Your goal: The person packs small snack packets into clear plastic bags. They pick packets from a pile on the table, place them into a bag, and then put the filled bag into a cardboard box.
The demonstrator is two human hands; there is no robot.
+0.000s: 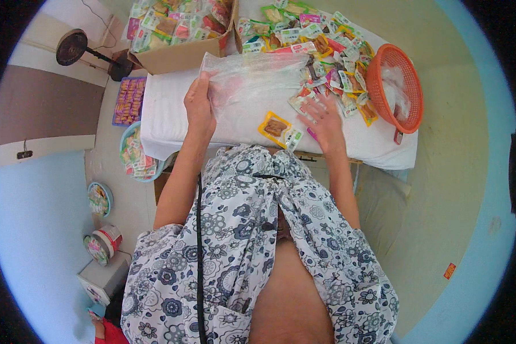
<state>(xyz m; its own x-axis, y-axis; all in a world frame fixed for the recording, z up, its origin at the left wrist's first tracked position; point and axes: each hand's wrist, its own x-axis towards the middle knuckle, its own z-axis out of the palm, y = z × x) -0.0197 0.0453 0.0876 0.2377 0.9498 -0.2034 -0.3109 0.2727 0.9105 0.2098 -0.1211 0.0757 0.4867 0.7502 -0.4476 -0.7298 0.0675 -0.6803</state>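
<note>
My left hand (199, 101) grips the left edge of a clear plastic bag (258, 75), which stretches out over the white cloth toward the packets. Pinkish items show through the bag's lower left part. My right hand (322, 118), slightly blurred, has its fingers apart over the near edge of a heap of sealed snack packets (303, 36). A purple bit of packet peeks out beside its palm. Between my hands, close to the table's front edge, lies a yellow-edged packet (279, 130) with brown food inside.
A cardboard box (185, 56) full of packets stands at the back left. The orange plastic basket (417, 90) on the right holds crumpled clear bags (395, 92). Left of the table are a purple-packed tray (129, 101), a blue tub (122, 142) of packets and a fan (72, 46). A person's red sleeve (112, 333) shows lower left.
</note>
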